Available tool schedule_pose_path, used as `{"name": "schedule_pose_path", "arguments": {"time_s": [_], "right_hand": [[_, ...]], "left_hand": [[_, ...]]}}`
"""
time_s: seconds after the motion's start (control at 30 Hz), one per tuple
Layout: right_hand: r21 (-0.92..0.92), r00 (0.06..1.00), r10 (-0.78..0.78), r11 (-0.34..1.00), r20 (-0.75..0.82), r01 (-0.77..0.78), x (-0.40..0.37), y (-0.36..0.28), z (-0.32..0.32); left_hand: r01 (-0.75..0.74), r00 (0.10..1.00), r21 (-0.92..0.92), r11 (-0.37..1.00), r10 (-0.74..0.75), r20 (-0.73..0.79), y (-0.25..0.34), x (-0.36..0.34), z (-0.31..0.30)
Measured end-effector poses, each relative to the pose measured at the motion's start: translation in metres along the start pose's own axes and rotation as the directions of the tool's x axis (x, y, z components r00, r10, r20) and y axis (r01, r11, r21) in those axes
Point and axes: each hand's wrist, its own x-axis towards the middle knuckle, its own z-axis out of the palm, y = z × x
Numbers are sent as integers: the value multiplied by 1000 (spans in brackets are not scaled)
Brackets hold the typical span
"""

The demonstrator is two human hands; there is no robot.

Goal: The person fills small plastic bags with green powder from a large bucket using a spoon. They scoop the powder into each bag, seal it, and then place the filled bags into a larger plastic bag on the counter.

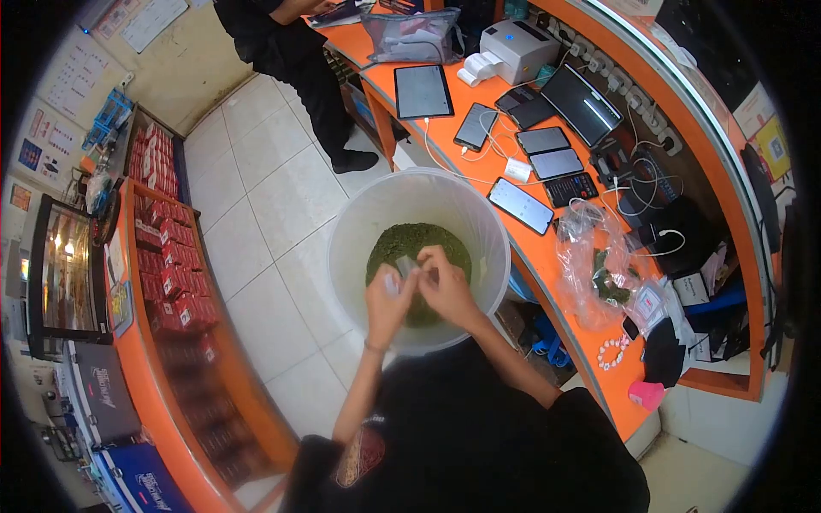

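Both hands are over a large translucent white bucket (344, 248) with green, crumbly material (419, 235) in its bottom. My left hand (390, 299) is closed, its thumb and fingers pinching a small clear plastic bag (408, 264). Close beside it, my right hand (448, 289) has its fingers bent and pressed together at the bag's edge. The bag looks small and thin, and its contents cannot be made out. Part of the green material is hidden behind the hands.
On the orange counter (556, 282) to the right lie several phones, a tablet (423, 91), a label printer (519, 51) and a clear bag with green bundles (599, 265). Shelves of red boxes (184, 265) stand left. Another person (299, 77) stands ahead.
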Motion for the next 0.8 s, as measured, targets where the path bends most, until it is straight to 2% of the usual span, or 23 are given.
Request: {"name": "schedule_pose_path", "arguments": {"time_s": [0.03,0.1,0.13,0.2,0.23,0.3,0.37,0.4,0.47,0.57,0.63,0.67,0.73,0.77,0.8], "right_hand": [[0,1000,-4,1000,1,4,2,3,-2],[64,990,107,993,-87,-102,4,14,-11],[63,991,107,993,-80,-103,3,16,-8],[95,993,74,993,-92,-66,3,15,-3],[95,994,70,994,-88,-62,4,12,-4],[272,972,232,935,22,-229,4,2,-11],[333,967,246,908,63,-253,5,-5,-9],[392,961,259,877,97,-276,5,-7,-8],[372,956,249,882,154,-290,5,1,-9],[379,927,256,857,276,-349,14,-8,-15],[400,898,271,823,347,-403,22,-9,-19],[417,899,300,807,318,-417,29,-3,-20],[435,896,330,789,298,-435,45,21,-14],[249,959,245,929,143,-274,54,44,-6],[25,993,115,993,9,-115,63,66,4]], "left_hand": [[-2,1000,-1,1000,2,-4,-4,2,-3],[-298,930,96,950,312,-196,-10,3,-8],[-293,930,94,952,306,-201,-9,2,-6],[-486,873,-56,872,482,-72,-4,0,-2],[-504,863,-66,861,505,2,-4,0,-5],[-492,871,-92,866,490,-43,4,-1,-9],[-475,880,-117,872,467,-89,2,-1,-12],[-479,878,-94,873,477,-47,-3,0,-13],[-479,877,-71,875,480,-9,-10,0,-15],[-437,900,-151,887,430,-74,-11,-1,-24],[-428,904,-17,904,427,-36,-13,0,-34],[-424,905,-16,905,423,-42,-16,0,-38],[-375,921,-137,917,352,-167,-20,-2,-45],[-371,922,-135,919,347,-173,-24,-2,-46],[-315,942,-261,913,268,-201,-29,-2,-45]]}}
